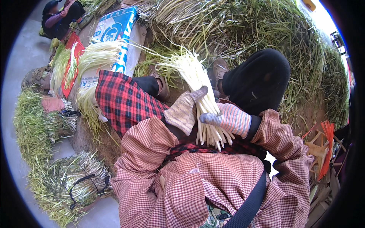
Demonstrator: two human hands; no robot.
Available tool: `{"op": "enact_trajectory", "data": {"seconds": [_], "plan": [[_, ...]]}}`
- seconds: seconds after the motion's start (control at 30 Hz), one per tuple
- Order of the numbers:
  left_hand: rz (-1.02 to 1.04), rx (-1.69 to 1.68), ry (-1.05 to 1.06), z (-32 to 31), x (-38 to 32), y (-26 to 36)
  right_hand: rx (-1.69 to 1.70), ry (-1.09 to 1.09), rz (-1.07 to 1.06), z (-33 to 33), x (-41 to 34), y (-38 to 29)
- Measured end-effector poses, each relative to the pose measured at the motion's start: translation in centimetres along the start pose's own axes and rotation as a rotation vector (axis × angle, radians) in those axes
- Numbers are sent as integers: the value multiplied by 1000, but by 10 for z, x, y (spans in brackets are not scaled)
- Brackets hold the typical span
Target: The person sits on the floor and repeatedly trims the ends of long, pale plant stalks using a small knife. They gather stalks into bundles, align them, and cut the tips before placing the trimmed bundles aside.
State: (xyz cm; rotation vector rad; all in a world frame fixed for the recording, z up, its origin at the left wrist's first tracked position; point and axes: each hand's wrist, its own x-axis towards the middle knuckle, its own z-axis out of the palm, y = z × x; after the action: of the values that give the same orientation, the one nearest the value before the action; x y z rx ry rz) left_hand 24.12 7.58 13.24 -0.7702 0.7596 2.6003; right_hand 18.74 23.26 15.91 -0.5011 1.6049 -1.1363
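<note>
A bunch of pale blanched chives (191, 72) lies slantwise across my lap, its white cut ends toward my body and its yellow-green leaf tips pointing away. My left hand (184, 109), in a beige knitted glove, grips it from the left with the thumb across the stalks. Lower down, my right hand (228, 119) in a striped knitted glove holds the same bunch from the right, thumb on top. The fingers under the stalks are hidden. Beneath the bunch, a red and black plaid cloth (125, 99) covers part of my legs.
A large heap of untrimmed green stalks (242, 25) spreads ahead. To the left, pale chives (99, 52) lie on a blue-and-white printed carton (115, 25). Tied bundles (82, 179) stand farther left. Orange ties (326, 149) hang by a wooden stool (316, 151) at right. Another person (61, 18) sits far left.
</note>
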Motion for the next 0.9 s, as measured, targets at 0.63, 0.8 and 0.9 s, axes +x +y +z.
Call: {"op": "enact_trajectory", "data": {"seconds": [0.63, 0.8, 0.9], "plan": [[304, 343, -187, -3, -45, -35, -536, -4, -231, 9, -25, -11], [315, 390, -217, 4, -51, -24, -932, 138, -362, 3, -27, -25], [348, 396, -228, 11, -52, -15, -956, 256, -538, 3, -24, -32]]}}
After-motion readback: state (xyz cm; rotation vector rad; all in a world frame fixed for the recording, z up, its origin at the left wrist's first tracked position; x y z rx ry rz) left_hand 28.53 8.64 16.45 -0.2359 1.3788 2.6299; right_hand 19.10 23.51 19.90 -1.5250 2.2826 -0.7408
